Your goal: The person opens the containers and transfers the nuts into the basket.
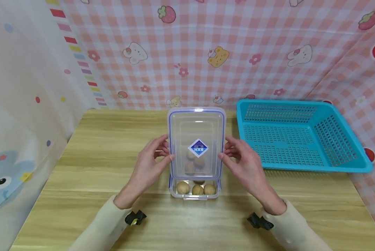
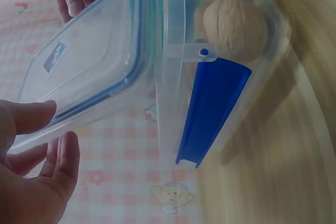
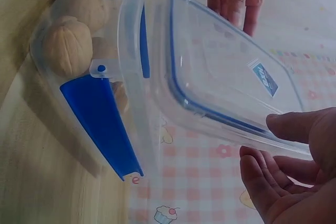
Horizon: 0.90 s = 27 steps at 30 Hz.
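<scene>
While btwn 2 hands (image 1: 148,159) (image 1: 246,165), 1 lid (image 1: 197,134)

We see the head view bright and evenly lit, white glints along the clear lid (image 1: 196,130), pale sheen on the wood-grain table (image 1: 190,223), soft shadow beneath the turquoise basket (image 1: 300,169), our wrist views dimmer, hazier, soft-edged shadow beside the clear box (image 2: 170,82).

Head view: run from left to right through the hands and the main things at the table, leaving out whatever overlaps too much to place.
Left hand → clear lid with a blue seal → right hand → turquoise basket.
</scene>
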Tool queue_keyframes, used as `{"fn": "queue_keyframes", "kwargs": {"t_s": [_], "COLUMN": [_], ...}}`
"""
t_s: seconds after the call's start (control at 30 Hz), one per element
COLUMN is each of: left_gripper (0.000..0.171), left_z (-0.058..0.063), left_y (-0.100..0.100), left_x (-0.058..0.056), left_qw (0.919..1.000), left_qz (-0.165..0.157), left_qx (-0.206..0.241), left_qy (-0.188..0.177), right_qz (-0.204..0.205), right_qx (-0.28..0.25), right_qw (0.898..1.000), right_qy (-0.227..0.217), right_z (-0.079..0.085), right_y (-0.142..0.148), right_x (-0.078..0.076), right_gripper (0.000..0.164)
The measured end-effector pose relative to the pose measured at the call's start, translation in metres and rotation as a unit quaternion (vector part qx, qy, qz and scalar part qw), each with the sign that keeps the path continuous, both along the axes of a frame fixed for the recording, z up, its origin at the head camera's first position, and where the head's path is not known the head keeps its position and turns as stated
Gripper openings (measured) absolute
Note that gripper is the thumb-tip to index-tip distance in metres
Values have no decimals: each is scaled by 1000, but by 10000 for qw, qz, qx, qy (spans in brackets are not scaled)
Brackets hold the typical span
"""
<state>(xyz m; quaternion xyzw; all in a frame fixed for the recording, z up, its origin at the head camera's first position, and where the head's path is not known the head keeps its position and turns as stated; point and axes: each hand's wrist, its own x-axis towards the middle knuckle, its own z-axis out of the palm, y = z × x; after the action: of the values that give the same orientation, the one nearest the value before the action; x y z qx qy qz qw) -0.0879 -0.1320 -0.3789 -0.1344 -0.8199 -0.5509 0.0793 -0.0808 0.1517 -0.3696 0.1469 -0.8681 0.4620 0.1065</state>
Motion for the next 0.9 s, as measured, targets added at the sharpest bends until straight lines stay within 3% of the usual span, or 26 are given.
{"fn": "queue_keyframes", "kwargs": {"t_s": [0.57,0.77,0.9], "left_gripper": [31,27,22], "left_z": [-1,-3,-4], "left_y": [5,4,4], "left_x": [2,1,0], "left_qw": [9964,9963,9963], "left_qz": [323,453,386], "left_qx": [638,306,572], "left_qy": [462,669,511], "right_qz": [-188,-154,13], "right_qx": [-274,-103,-183], "right_qw": [9984,9958,9948], "right_qy": [466,902,1002], "right_z": [-1,-2,-4], "right_y": [-2,-1,0], "right_x": [-1,-3,-4], "right_gripper": [21,24,30]}}
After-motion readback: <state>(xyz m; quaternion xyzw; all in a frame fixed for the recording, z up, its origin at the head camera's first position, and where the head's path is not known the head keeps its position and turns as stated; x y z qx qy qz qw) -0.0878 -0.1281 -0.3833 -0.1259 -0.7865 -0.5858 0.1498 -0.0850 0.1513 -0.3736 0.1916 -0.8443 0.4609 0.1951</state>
